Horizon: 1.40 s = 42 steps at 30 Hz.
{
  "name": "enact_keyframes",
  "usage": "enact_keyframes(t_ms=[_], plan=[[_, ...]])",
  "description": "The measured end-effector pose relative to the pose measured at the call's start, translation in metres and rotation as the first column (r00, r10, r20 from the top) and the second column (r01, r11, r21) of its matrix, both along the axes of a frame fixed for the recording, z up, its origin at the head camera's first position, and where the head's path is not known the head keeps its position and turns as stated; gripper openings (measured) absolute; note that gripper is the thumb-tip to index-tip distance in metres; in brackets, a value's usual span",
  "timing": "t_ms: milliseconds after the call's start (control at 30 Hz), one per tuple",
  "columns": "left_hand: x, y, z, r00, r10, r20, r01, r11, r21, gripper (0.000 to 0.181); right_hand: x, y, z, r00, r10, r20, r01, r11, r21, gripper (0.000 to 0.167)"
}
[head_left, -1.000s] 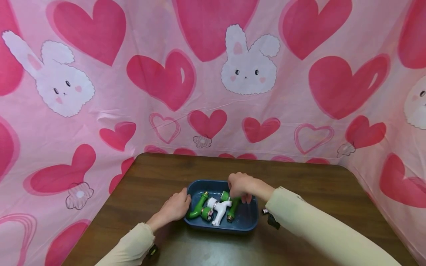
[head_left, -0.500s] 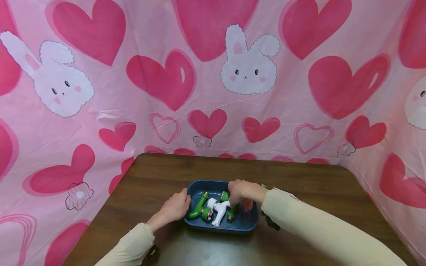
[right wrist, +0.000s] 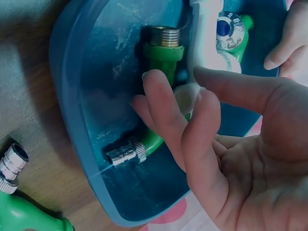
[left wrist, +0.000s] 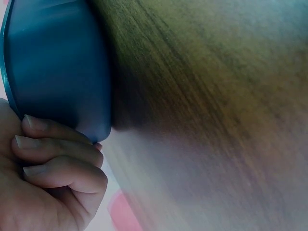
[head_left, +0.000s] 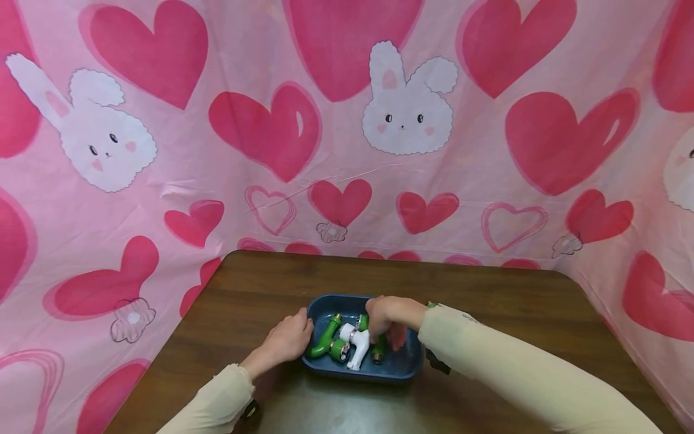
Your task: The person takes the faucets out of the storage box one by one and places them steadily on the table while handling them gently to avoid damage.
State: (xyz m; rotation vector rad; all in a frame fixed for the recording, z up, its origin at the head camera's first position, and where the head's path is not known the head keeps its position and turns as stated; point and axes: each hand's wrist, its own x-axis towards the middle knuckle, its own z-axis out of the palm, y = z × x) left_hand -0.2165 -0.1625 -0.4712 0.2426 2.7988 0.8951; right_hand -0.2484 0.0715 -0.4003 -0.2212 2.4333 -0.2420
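So the right hand has just slid toward nine o'clock in the tray, now covering one end of the white tap near the middle; fingers bent, but can't tell if they've actually got it. I'd say that makes the white one the focus over the green tap at four o'clock. Left hand is pinching the tray's nine o'clock rim.
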Motion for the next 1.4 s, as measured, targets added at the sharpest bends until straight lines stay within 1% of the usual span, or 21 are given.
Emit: enact_keyframes(t_ms=[200,333,567,767,1000,1067,1133,1267,1300,1400], plan=[[0.0,0.0,0.0,1.0,-0.001,0.008,0.001,1.0,0.005,0.039,-0.002,0.0,-0.005,0.999,-0.035,-0.032,0.035,0.999,0.002,0.026],[0.0,0.0,0.0,1.0,-0.003,-0.002,0.003,1.0,-0.005,0.04,0.0,0.0,-0.009,0.997,-0.054,-0.055,0.054,0.998,-0.009,0.028],[-0.001,-0.001,-0.001,1.0,-0.004,0.011,0.004,1.0,0.015,0.041,0.002,0.003,-0.009,0.994,-0.049,-0.096,0.048,0.999,-0.007,0.031],[-0.002,-0.001,-0.002,1.0,-0.004,0.014,0.004,1.0,0.014,0.038,0.002,0.004,-0.008,0.995,-0.03,-0.094,0.03,1.0,0.0,0.031],[-0.002,-0.001,-0.002,1.0,-0.002,0.0,0.002,1.0,0.0,0.035,0.0,0.006,-0.009,0.998,-0.026,-0.064,0.027,1.0,0.011,0.03],[-0.002,-0.001,-0.002,1.0,-0.002,-0.004,0.002,1.0,-0.004,0.036,0.001,0.006,-0.009,0.997,-0.001,-0.08,0.003,1.0,0.017,0.03],[-0.002,-0.001,-0.001,1.0,-0.001,-0.003,0.001,1.0,-0.004,0.036,0.003,0.005,-0.01,0.992,0.05,-0.119,-0.045,0.998,0.042,0.029],[-0.001,0.0,-0.001,1.0,0.001,-0.01,-0.002,1.0,-0.008,0.034,0.006,0.003,-0.014,0.965,0.163,-0.203,-0.141,0.983,0.122,0.026],[-0.001,0.0,-0.001,1.0,0.001,-0.01,-0.002,1.0,-0.007,0.034,0.006,0.002,-0.015,0.96,0.179,-0.216,-0.153,0.979,0.133,0.027],[-0.001,0.0,-0.001,1.0,0.001,-0.017,-0.002,1.0,-0.015,0.033,0.006,0.002,-0.016,0.953,0.188,-0.238,-0.16,0.978,0.132,0.027]])
